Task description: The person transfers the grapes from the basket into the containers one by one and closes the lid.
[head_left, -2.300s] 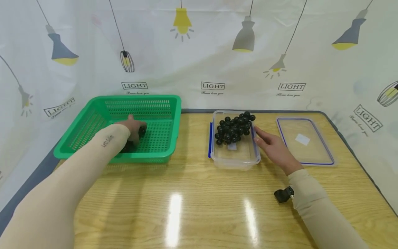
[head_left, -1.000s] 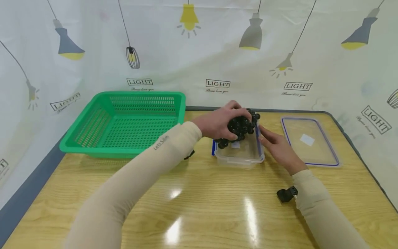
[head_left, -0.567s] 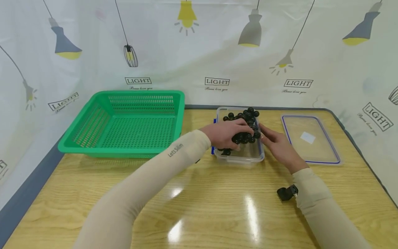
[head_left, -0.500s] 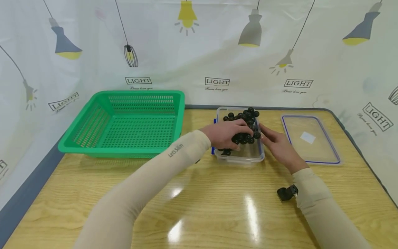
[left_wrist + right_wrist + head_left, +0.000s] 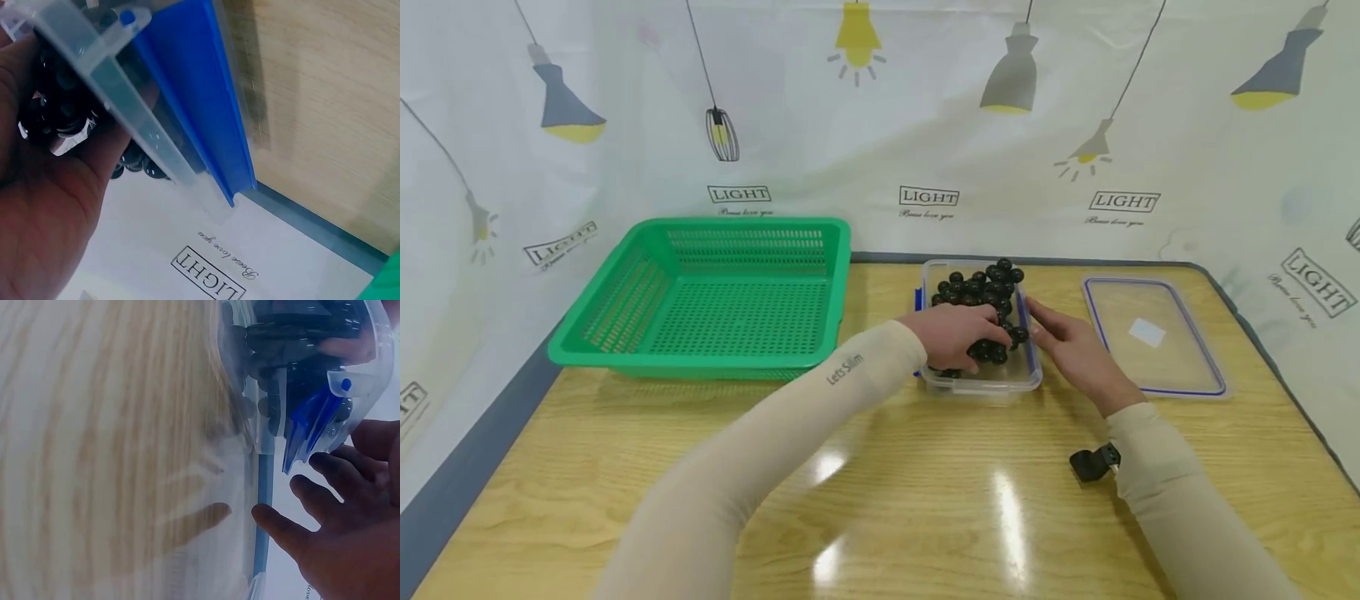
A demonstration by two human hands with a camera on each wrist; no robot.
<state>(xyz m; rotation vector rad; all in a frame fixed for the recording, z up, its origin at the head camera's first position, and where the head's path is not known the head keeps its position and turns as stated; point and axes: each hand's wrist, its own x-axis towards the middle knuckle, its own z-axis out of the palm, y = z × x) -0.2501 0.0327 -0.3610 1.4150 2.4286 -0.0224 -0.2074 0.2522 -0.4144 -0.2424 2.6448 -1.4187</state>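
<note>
My left hand [image 5: 955,335] reaches into a clear plastic box [image 5: 1026,385] with blue side latches. Its thumb and fingers curl round a bunch of black grapes [image 5: 992,352], which also shows in the left wrist view as dark grapes [image 5: 62,106] inside the hand, near the box wall. Another bunch of black grapes [image 5: 973,290] lies behind it in the box, some grapes rising above the far right rim. My right hand [image 5: 1078,354] rests at the box's right side with its fingers fairly straight. From the right wrist, its fingertips lie by the blue latch [image 5: 312,422].
A green perforated basket [image 5: 722,362] stands at the left. To the right lies a clear lid [image 5: 1180,367] with a blue seal and a white label. A patterned cloth wall [image 5: 820,150] closes off the back of the wooden table [image 5: 925,483].
My left hand has left the green basket, carried a bunch of grapes right and lowered it into the box, edging lately toward the near side. My right hand stays at the box.
</note>
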